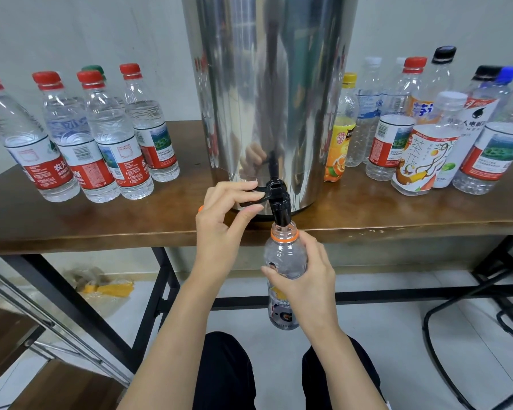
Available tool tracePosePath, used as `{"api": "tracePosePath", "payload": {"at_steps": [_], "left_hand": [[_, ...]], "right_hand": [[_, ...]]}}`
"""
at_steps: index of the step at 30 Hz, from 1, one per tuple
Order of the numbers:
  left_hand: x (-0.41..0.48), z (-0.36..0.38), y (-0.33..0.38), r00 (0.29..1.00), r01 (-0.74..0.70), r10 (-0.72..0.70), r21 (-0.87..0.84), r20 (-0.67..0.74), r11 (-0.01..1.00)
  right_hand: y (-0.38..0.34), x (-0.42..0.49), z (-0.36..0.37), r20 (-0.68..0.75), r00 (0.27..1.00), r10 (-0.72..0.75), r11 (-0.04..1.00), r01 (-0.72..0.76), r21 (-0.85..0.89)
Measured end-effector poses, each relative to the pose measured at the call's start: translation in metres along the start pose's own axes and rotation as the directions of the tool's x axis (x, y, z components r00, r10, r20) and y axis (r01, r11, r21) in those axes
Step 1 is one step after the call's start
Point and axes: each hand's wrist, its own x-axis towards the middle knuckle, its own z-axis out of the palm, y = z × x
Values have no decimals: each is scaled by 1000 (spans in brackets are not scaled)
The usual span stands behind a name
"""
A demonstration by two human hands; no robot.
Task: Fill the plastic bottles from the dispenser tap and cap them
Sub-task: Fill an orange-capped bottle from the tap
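Just below and to the right of the left hand (pixel 222 220), head view: the uncapped bottle (pixel 285 255) is gripped round its shoulder by the right hand (pixel 305 276), its mouth held up around the tap spout (pixel 280 211) so nothing spills. The tap lever (pixel 253 193) is pinched by the left thumb and fingers, presumably to control the flow.

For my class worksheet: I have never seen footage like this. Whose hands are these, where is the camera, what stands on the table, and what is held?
No machine here: a person works bare-handed, filmed by one head-worn camera looking down. The left hand pinches the black tap lever of a steel dispenser on the brown table. The right hand holds an uncapped bottle under the spout. On both sides of the dispenser stand capped bottles.
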Motion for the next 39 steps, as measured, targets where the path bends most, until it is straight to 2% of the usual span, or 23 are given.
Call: {"api": "tracePosePath", "payload": {"at_steps": [6, 13, 26, 33, 39], "left_hand": [[9, -8, 0, 994, -95, 88, 122, 59, 988], [17, -15, -7, 977, -191, 175, 139, 120, 972], [22, -18, -5, 971, -183, 166, 84, 175, 980], [34, -27, -4, 950, -157, 132, 68, 282, 985], [57, -31, 15, 920, -208, 154, 114, 361, 971]], "right_hand": [[0, 0, 0, 9, 1000, 5, 1000, -5, 24], [-1, 1, -1, 15, 1000, 3, 998, -4, 60], [-1, 1, -1, -2, 1000, -19, 998, 19, 62], [2, 3, -1, 11, 1000, -13, 998, 12, 64], [2, 4, -1, 23, 1000, -7, 997, 6, 80]]}}
